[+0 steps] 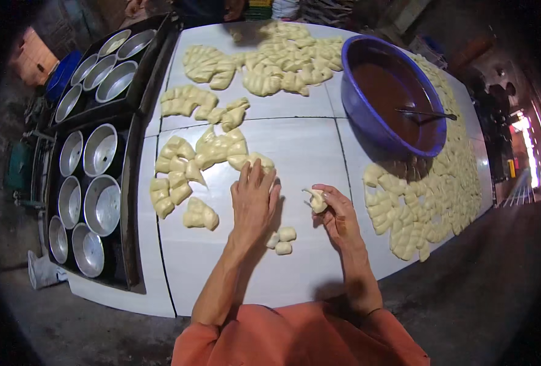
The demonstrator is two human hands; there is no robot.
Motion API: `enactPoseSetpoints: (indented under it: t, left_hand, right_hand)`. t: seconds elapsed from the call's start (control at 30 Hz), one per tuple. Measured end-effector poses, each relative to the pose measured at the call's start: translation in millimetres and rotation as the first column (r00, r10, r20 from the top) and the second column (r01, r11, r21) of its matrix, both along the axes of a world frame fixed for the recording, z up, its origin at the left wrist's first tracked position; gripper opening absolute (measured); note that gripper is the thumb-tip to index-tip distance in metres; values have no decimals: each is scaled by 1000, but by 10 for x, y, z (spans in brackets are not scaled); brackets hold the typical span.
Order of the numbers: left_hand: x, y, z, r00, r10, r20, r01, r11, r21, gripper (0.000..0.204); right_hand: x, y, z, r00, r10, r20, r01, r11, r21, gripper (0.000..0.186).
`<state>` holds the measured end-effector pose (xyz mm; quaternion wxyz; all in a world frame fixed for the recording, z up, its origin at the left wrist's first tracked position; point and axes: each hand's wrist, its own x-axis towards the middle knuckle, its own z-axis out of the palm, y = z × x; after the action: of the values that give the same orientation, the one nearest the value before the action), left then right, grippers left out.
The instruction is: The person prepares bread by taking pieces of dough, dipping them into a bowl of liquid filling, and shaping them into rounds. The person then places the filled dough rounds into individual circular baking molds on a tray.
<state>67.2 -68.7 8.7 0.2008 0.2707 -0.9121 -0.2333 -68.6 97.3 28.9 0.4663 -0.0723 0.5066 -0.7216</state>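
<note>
Pinched between the thumb and fingers of my right hand (339,215) is a small piece of dough (318,201), held just above the white table (307,274). My left hand (253,201) reaches forward, palm down with its fingers stretched out. Its fingertips rest at the near edge of a pale dough cluster (221,148). Between my forearms lie three small dough pieces (284,240), close together. Left of my left hand sits a separate dough lump (199,215), near a ragged group of joined dough pieces (174,177).
A blue-purple basin (357,104) of brown liquid, a dark-handled utensil (426,113) in it, stands at the right. Many dough pieces (411,213) spread around it; more dough (282,61) lies at the back. Round metal pans (102,204) fill black trays (133,244) along the left.
</note>
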Motion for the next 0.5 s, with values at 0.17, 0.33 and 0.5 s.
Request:
enactPoseSetpoints:
  t: [0.17,0.33,0.5]
  left_hand:
    - [-66,309,420,935,-144,-326,305,796,523,40]
    - [-94,321,794,991,-110,-76,121,487,865,34]
    - [-222,451,699,985,-38,-171,170,449,877,41]
  right_hand:
    - [205,13,153,992,-78,101,87,992,-87,27]
    - [75,170,321,976,138,-169,-104,975,198,30]
    - [75,174,280,858,-100,-504,122,993,11,20]
